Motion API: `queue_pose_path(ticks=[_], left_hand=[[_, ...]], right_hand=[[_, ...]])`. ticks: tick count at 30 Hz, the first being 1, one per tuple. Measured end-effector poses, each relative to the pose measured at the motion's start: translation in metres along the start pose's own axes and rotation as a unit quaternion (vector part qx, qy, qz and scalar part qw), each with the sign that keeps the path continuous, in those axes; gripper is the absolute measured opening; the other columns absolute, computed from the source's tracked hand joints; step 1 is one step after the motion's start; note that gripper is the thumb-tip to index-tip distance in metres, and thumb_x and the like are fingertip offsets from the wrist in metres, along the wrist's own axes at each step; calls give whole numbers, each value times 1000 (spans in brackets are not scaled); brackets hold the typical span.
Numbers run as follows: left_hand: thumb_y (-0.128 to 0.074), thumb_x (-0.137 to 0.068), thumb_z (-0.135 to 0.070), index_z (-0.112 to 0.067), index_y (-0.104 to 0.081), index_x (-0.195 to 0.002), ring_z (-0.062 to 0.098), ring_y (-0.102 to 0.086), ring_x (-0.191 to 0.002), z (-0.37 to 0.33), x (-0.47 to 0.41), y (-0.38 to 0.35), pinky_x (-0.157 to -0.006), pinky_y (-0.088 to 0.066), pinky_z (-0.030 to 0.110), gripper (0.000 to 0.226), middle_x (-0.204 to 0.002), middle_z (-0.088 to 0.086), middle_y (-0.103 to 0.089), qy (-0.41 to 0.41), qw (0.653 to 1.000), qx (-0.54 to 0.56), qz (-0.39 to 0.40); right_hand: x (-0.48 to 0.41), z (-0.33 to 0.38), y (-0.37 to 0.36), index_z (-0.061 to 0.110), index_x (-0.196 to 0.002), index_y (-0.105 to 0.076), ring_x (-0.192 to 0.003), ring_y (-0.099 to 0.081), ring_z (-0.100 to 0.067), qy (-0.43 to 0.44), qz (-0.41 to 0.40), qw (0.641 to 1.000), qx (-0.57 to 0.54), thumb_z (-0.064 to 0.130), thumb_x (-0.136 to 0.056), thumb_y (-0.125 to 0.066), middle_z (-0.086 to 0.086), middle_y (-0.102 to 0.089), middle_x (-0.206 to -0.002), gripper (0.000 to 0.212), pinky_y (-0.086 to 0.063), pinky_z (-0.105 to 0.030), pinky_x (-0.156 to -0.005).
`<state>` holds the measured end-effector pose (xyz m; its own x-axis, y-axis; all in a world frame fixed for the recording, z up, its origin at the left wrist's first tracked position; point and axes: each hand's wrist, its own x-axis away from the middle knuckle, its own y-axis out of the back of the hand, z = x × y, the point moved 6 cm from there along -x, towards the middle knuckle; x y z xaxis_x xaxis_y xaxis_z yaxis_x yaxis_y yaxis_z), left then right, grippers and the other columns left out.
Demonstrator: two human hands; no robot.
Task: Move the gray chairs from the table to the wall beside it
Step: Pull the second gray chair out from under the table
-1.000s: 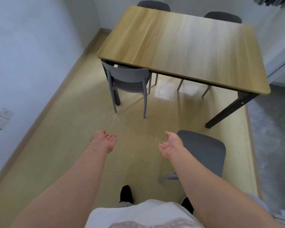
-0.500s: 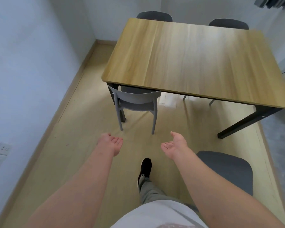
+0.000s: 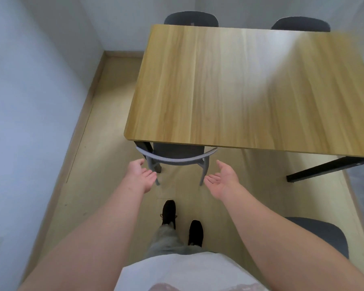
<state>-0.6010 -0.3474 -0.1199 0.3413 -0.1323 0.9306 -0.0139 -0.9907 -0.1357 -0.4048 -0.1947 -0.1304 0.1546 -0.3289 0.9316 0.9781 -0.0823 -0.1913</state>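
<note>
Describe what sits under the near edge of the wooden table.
A gray chair is tucked under the table: its curved backrest and two rear legs show, beside a black table leg. Its seat front and front legs are hidden by the tabletop.

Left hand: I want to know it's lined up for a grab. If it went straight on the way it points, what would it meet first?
Most likely the left end of the gray chair's curved backrest. The left hand is open, just short of it, nothing between. Depth is unclear, so it may slip past outside.

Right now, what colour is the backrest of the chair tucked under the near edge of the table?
Gray, a lighter gray than its seat; the head view shows the backrest clearly.
</note>
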Motion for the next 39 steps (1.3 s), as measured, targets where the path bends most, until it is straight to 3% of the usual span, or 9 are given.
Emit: queue_pose_path(ticks=[5, 10, 14, 16, 20, 23, 29, 33, 39], left_hand=[[-61, -91, -22, 1, -29, -149, 34, -37, -140, -31, -47, -32, -116, -31, 42, 71, -152, 22, -35, 26, 999, -30, 9], [-65, -86, -11, -4, -59, -107, 31, -64, -103, -57, -94, -43, -96, -52, 42, 23, -119, 14, -63, 40, 999, -26, 2], [-62, -86, -4, -7, -59, -98, 31, -68, -93, -64, -124, -47, -84, -57, 42, 13, -104, 12, -67, 62, 997, -50, -24], [-61, -85, -3, -7, -60, -94, 29, -68, -92, -65, -137, -48, -83, -56, 39, 9, -99, 10, -67, 67, 995, -62, -39], [-56, -86, -5, -8, -60, -91, 27, -66, -98, -63, -163, -47, -94, -52, 38, 8, -105, 8, -66, 69, 990, -98, -73], [-54, -86, -3, -7, -60, -94, 28, -65, -96, -63, -175, -45, -90, -53, 38, 10, -104, 9, -66, 64, 989, -111, -71], [-51, -89, 4, -3, -56, -104, 30, -64, -89, -67, -179, -46, -90, -53, 43, 17, -103, 14, -63, 53, 985, -160, -44], [-51, -87, 12, 1, -55, -110, 30, -64, -92, -76, -169, -43, -87, -54, 40, 26, -110, 19, -61, 42, 981, -186, -23], [-49, -86, 14, -1, -54, -86, 33, -58, -103, -84, -129, -48, -84, -54, 40, 15, -113, 19, -55, 5, 978, -209, -11]], right_hand=[[-35, 9, -41, 6, -154, -24, -141, -39, -37, 2, -31, 999, -17, 21, -89, -70, -24, -32, -156, 81, -37, -46, -115], [-71, 14, -66, 1, -150, -32, -135, -46, -35, -3, -70, 996, -55, 11, -88, -71, -23, -40, -150, 74, -37, -45, -114], [-93, 14, -82, 5, -130, -54, -100, -63, -28, -17, -108, 991, -73, 7, -80, -77, -13, -60, -120, 55, -56, -35, -83], [-104, 14, -85, 10, -128, -57, -98, -63, -25, -22, -140, 989, -53, 10, -77, -80, -7, -60, -118, 56, -57, -34, -84], [-122, 11, -88, 14, -124, -61, -97, -67, -31, -3, -187, 982, -18, 11, -84, -67, -8, -66, -113, 40, -58, -41, -86], [-128, 13, -90, 15, -130, -57, -115, -58, -32, 12, -214, 977, 16, 11, -92, -55, -5, -59, -130, 38, -52, -40, -96], [-130, 17, -81, 13, -125, -58, -107, -60, -26, 6, -228, 972, 53, 9, -91, -61, -4, -62, -110, 34, -54, -35, -82], [-127, 23, -81, 4, -131, -53, -102, -57, -22, 38, -187, 978, 80, 2, -93, -56, -15, -60, -126, 37, -51, -34, -86], [-100, 26, -66, 2, -109, -61, -96, -66, -29, 33, -176, 981, 73, -2, -84, -67, -15, -65, -107, 26, -59, -38, -78]])
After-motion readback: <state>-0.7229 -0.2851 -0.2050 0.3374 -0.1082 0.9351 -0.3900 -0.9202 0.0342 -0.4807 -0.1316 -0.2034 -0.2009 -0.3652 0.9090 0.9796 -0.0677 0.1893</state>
